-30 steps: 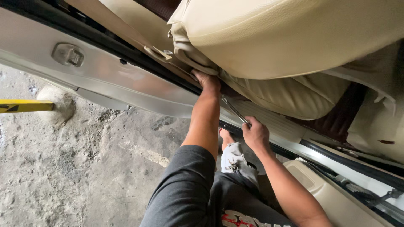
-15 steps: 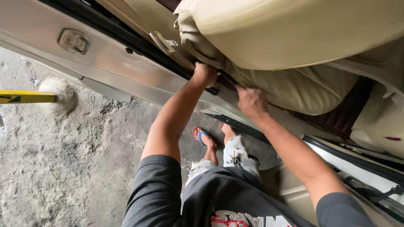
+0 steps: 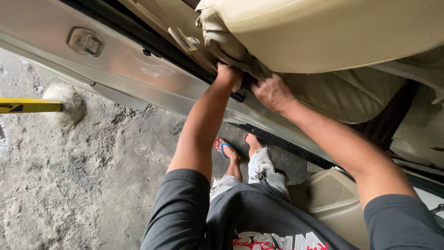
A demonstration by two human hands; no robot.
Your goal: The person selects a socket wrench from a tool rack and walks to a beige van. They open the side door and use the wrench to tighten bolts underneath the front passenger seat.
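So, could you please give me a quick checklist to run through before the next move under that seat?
1. Left hand at the seat's lower edge: ok, fist pressed in beneath the cream seat.
2. Right hand placed: ok, fingers spread on the seat base beside the left.
3. What the fingers hold under there: cannot tell, hidden by the seat.
4. Tool in either hand: cannot tell, none visible.
5. Footing: ok, feet on the concrete floor beside the sill, one in a sandal.
6. Door opening free of obstruction: ok.
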